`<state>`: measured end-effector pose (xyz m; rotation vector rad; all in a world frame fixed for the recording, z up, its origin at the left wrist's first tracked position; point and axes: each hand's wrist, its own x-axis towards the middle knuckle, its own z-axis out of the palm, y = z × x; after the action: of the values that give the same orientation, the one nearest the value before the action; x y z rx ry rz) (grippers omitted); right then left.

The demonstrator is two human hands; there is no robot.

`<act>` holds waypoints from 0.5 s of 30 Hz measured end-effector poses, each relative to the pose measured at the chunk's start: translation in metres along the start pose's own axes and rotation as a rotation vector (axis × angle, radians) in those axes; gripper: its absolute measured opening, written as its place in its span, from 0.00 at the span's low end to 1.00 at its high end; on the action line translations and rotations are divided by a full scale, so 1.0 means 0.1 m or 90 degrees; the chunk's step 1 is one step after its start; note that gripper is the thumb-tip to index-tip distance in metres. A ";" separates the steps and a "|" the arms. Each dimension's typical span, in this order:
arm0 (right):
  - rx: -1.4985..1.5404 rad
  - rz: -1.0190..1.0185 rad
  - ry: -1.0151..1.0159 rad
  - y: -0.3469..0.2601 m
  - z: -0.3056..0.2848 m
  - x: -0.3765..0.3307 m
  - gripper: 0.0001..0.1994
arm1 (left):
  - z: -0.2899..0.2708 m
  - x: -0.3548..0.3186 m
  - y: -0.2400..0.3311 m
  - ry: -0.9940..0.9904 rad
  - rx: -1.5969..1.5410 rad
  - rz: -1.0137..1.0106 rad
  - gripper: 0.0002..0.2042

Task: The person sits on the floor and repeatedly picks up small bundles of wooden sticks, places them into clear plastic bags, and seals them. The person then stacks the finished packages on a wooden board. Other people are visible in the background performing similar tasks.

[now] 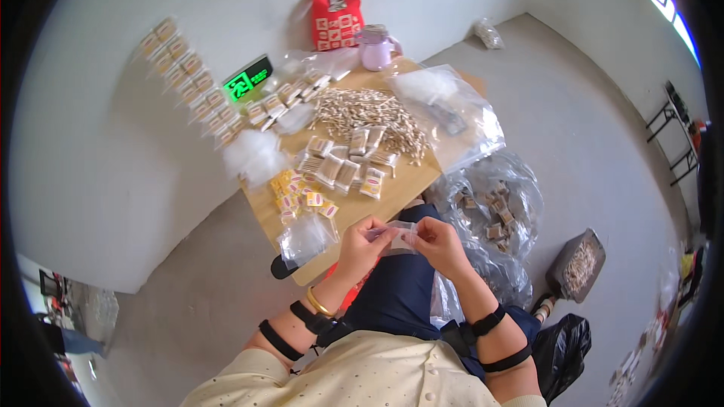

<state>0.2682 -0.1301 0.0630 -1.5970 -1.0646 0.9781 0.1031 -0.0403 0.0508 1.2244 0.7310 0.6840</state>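
Observation:
Over my lap, just off the table's near edge, a small clear plastic bag (402, 227) is stretched between my two hands. My left hand (365, 244) pinches one side of it, and my right hand (437, 244) pinches the other. I see nothing inside the bag. Nearest to my left hand, a stack of flat clear bags (308, 238) lies at the table corner. Yellow and white printed cards (290, 190) are spread beyond it. Farther in sit several filled packs of cotton swabs (332, 169), and behind them spreads a loose heap of cotton swabs (369, 114).
On the wooden table (264, 213) are also a white fluffy bundle (256, 157), a lilac jug (375, 48), a red bag (337, 21) and plastic sheeting (471, 124). A large clear sack (520, 188) holding packs stands right of my legs, near a grey bin (577, 264) of swabs.

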 end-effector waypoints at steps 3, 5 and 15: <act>-0.042 -0.032 -0.040 -0.03 0.30 0.22 0.10 | -0.37 -0.09 -0.01 0.066 -0.018 -0.012 0.08; -0.074 -0.042 -0.073 0.07 0.47 0.36 0.09 | -0.58 -0.13 -0.04 0.116 0.024 -0.029 0.08; -0.198 -0.001 0.022 0.25 0.98 1.03 0.09 | -1.69 -0.23 -0.38 0.371 0.387 0.012 0.22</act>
<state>0.2127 -0.0101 0.0054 -1.8545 -1.2399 0.8087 -0.0433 0.0304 -0.0132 1.5945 1.4900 0.8811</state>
